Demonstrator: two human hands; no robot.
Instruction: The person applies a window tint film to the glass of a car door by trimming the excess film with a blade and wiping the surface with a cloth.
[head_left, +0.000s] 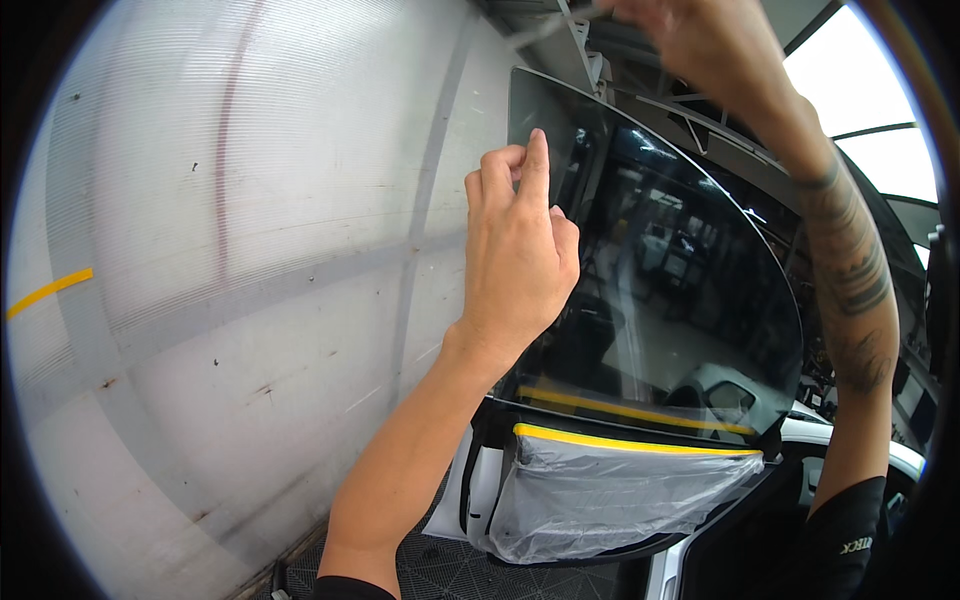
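My left hand (521, 240) is raised before the rear part of a car door's window glass (690, 277), its index finger pointing up near the pane. Whether a fingertip touches the glass cannot be told. My right hand (675, 30) is lifted at the top edge of the picture, blurred and partly cut off. A pale, blurred strip lies beside it; whether the fingers hold it is unclear. Below the glass, yellow masking tape (637, 441) fixes clear plastic sheeting (615, 495) over the inner door panel. The pane shows reflections of the room.
A translucent ribbed wall panel (300, 225) stands close on the left, with a strip of yellow tape (49, 292) on it. The open door joins a white car body (817, 431) at the lower right. Dark grid floor tiles (450, 570) lie below. Metal roof framing shows above.
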